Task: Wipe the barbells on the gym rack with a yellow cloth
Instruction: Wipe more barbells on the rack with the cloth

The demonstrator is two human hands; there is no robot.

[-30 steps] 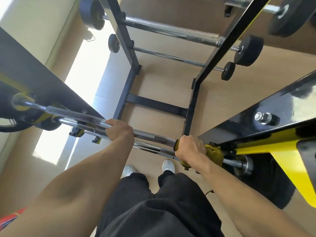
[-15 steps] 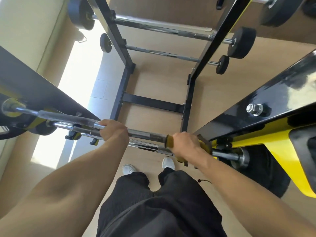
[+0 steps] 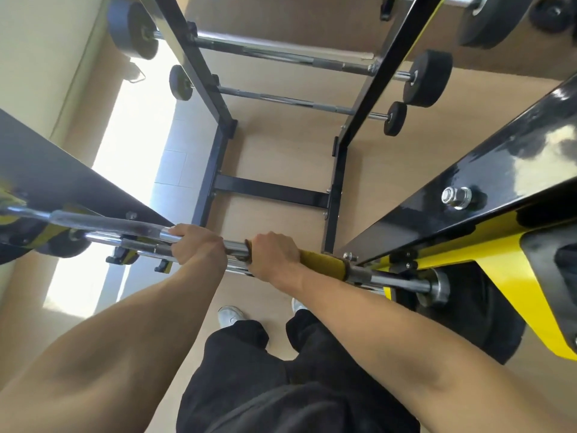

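Yellow cloth round barbell, R hand.

Gym floor and surroundings below the equipment

A light wooden floor runs under everything, with a bright sunlit patch along the cream wall at left. Black trousers and two white shoes show at the bottom.

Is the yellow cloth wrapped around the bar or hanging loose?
Wrapped: the cloth encircles the bar like a sleeve, gripped by the right hand.
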